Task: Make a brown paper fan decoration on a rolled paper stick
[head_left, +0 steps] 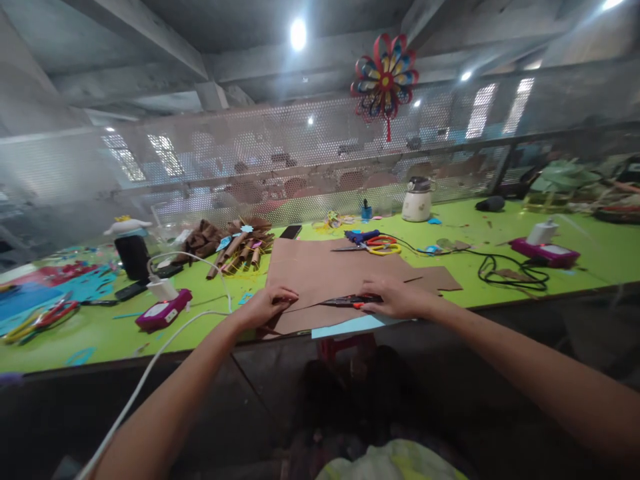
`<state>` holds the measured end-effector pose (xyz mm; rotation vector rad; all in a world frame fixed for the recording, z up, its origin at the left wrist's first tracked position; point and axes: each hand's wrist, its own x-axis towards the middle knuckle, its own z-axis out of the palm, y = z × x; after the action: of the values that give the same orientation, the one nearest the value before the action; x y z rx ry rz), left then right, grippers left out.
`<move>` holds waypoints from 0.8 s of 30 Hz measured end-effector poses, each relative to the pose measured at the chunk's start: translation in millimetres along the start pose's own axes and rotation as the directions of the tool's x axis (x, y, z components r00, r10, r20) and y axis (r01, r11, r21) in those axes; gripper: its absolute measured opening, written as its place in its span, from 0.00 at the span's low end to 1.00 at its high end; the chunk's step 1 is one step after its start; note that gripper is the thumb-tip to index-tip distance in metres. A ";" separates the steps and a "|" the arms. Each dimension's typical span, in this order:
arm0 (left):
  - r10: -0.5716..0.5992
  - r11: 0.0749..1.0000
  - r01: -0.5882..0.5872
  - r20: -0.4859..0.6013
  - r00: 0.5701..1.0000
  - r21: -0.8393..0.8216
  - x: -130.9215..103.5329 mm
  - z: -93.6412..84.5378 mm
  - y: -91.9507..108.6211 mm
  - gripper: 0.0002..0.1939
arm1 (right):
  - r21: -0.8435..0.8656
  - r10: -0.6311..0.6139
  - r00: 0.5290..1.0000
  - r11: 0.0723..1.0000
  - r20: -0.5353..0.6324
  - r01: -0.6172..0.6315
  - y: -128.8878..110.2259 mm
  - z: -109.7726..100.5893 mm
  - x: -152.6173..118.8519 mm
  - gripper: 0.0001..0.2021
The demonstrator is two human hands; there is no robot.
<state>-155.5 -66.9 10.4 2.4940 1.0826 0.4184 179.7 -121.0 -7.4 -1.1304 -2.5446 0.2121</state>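
A large sheet of brown paper (320,270) lies at the table's front edge. My left hand (267,307) is at its left front corner, fingers curled in and closed on the paper's edge. Dark scissors (340,302) with a bit of orange at the handle lie low over the sheet, blades pointing left. My right hand (393,298) is closed around their handle end, which hides part of it. A thin dark line runs across the paper between the blades and my left hand. Light blue paper (350,325) sticks out under the front edge.
Yellow-and-red-handled scissors (383,245) and a blue-handled tool (363,235) lie at the sheet's back edge. Brown paper rolls (243,250) are piled behind left. Magenta power blocks (164,310) with cables sit on both sides. A white bottle (417,200) stands at the back.
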 end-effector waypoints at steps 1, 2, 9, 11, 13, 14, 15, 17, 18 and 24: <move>0.000 1.000 0.000 0.005 1.000 0.001 0.1 -1.0 0.6 0.17 | 0.006 -0.006 1.000 1.000 -0.004 0.006 -0.9 2.0 1.4 0.15; 0.001 1.000 -0.001 0.008 1.000 0.001 0.2 -1.8 1.1 0.17 | 0.015 -0.014 1.000 1.000 -0.007 0.014 -2.0 4.0 3.4 0.15; -0.013 1.000 0.013 -0.005 1.000 -0.002 -0.5 -0.6 0.0 0.17 | 0.082 -0.055 0.998 0.995 -0.012 0.056 -13.2 11.5 26.4 0.13; -0.015 1.000 0.015 -0.016 1.000 -0.007 -0.9 0.7 -0.2 0.17 | 0.084 -0.077 0.997 0.993 -0.018 0.078 -15.0 12.4 29.7 0.12; -0.016 1.000 0.016 -0.030 0.999 -0.020 -1.4 1.5 0.1 0.17 | 0.079 -0.074 0.997 0.994 -0.022 0.075 -15.2 13.6 29.0 0.11; -0.018 0.999 0.017 -0.036 0.999 -0.028 -1.6 1.7 0.4 0.16 | 0.077 -0.067 0.998 0.995 -0.022 0.069 -14.7 14.2 27.4 0.11; -0.020 0.999 0.019 -0.036 0.999 -0.033 -1.8 1.8 0.7 0.16 | 0.078 -0.063 0.998 0.995 -0.020 0.064 -14.2 14.7 25.3 0.11; -0.027 0.999 0.026 -0.035 0.999 -0.039 -2.1 1.6 1.3 0.16 | 0.076 -0.062 0.998 0.995 -0.016 0.063 -13.7 15.0 21.2 0.10; -0.030 0.999 0.028 -0.034 0.999 -0.040 -2.2 1.4 1.4 0.16 | 0.074 -0.063 0.998 0.995 -0.016 0.064 -14.1 14.9 20.2 0.11; -0.015 0.999 0.014 -0.040 0.999 -0.044 -3.1 1.6 1.0 0.16 | 0.042 -0.044 0.999 0.998 0.006 0.044 -25.6 15.9 35.6 0.12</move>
<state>-156.2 -70.2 9.2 2.4481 1.0946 0.4843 134.1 -111.7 -6.2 -1.0593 -2.5560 0.2575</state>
